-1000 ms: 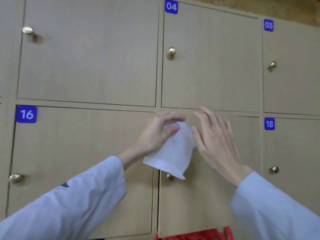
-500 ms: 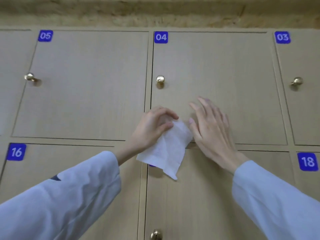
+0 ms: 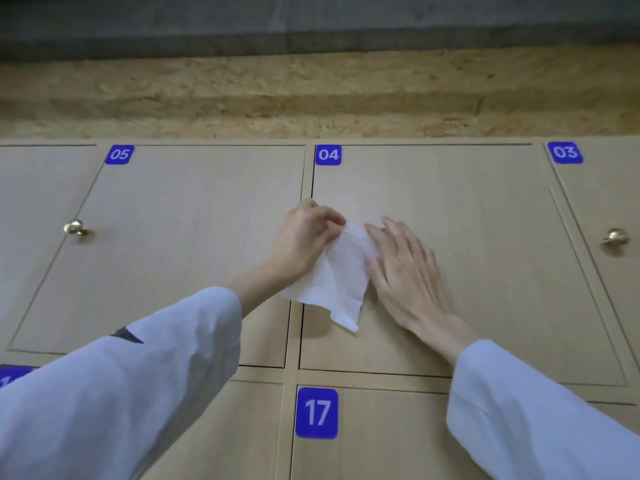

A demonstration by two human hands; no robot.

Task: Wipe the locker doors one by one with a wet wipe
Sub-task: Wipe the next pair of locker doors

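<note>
White and thin, one crumpled wet wipe (image 3: 341,275) hangs against the pale wood-grain locker door numbered 04 (image 3: 467,254), near that door's left edge and about halfway up it. Its long axis runs roughly top to bottom, leaning a little: the narrow upper end points up between the two hands, and the lower end fans out wider, with one corner drooping down and to the right. The sheet is creased, soft-looking and slightly translucent near the top.

Two hands are in view, each coming out of a light blue-grey sleeve. The left hand (image 3: 306,237) has its fingers curled, and its thumb and fingertips pinch the wipe's upper left edge. The right hand (image 3: 401,268) lies with straight, slightly spread fingers beside the wipe's right edge, thumb touching the sheet; whether the palm presses the door cannot be told.

Five blue number labels with white digits show: 05 (image 3: 119,154), 04 (image 3: 328,154), 03 (image 3: 565,152), 17 (image 3: 317,412), and one cut off at the left edge (image 3: 14,374). Two round brass knobs are visible, one on the door 05 (image 3: 73,227) and one on the door 03 (image 3: 615,236). Above the lockers runs a strip of rough chipboard (image 3: 311,95) under a dark grey band (image 3: 311,22).
</note>
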